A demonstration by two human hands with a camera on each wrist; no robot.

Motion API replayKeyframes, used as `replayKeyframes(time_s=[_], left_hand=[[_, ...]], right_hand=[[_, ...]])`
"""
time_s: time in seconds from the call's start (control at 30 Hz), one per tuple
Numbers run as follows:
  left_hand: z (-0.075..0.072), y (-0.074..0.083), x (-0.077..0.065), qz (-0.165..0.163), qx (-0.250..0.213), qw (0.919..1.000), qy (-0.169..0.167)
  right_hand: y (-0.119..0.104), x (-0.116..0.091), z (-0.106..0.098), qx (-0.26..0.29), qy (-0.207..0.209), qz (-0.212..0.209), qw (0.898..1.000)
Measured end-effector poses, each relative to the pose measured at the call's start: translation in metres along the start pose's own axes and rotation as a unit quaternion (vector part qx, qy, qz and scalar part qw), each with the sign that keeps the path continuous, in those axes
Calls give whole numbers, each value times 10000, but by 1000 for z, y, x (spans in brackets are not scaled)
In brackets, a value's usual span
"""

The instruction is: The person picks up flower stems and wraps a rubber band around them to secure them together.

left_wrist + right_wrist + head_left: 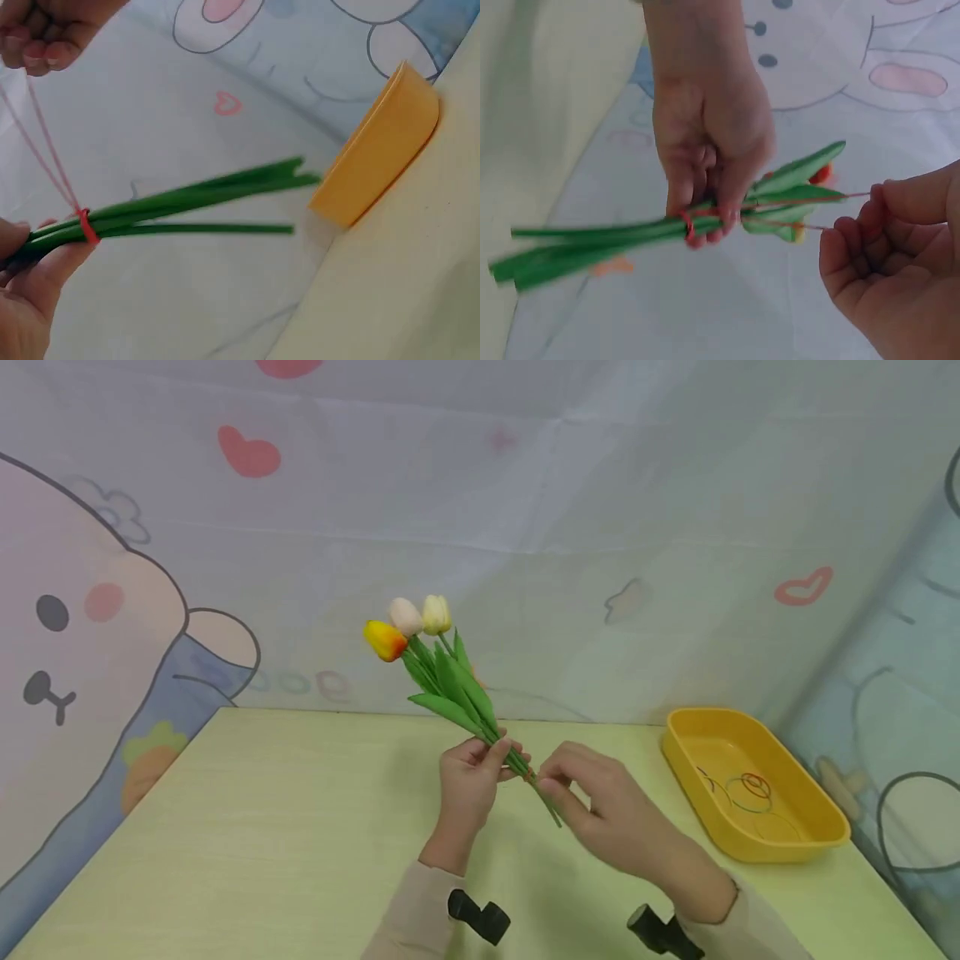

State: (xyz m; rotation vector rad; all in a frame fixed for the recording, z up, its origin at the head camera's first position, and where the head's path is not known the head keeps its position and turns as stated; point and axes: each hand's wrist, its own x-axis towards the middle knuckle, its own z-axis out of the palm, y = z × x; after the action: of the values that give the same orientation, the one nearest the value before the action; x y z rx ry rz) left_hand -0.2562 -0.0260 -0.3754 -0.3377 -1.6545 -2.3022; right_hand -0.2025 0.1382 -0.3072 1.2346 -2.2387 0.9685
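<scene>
Near the camera, the right hand (600,802) pinched a thin red rubber band (688,225), stretched from the green plastic stems of three artificial tulips (450,689). The left hand (472,772) clasped these stems above the table. The band could snap back if pinched loosely. A yellow plastic tray (750,785) lay far right

my left hand (468,777) and right hand (592,797) work above the desk's (300,827) middle. the yellow tray (752,781) blocks the desk's right edge; the left half lies open, and the curtain (525,527) closes the far edge.
</scene>
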Motion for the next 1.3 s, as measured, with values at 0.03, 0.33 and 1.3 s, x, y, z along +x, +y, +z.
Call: replayKeyframes(time_s=[0.03, 0.33, 1.3], left_hand=[[-1, 0, 0, -9, 52, 9999, -105], [-3, 15, 0, -702, -796, 9864, -1256], [-4, 15, -2, -15, -956, 9954, -66]], right_hand=[[5, 2, -6, -55, 1, 20, 10000], [61, 2, -23, -234, 439, -750, 9959], [20, -32, 108, 2631, 2146, 1071, 9345]])
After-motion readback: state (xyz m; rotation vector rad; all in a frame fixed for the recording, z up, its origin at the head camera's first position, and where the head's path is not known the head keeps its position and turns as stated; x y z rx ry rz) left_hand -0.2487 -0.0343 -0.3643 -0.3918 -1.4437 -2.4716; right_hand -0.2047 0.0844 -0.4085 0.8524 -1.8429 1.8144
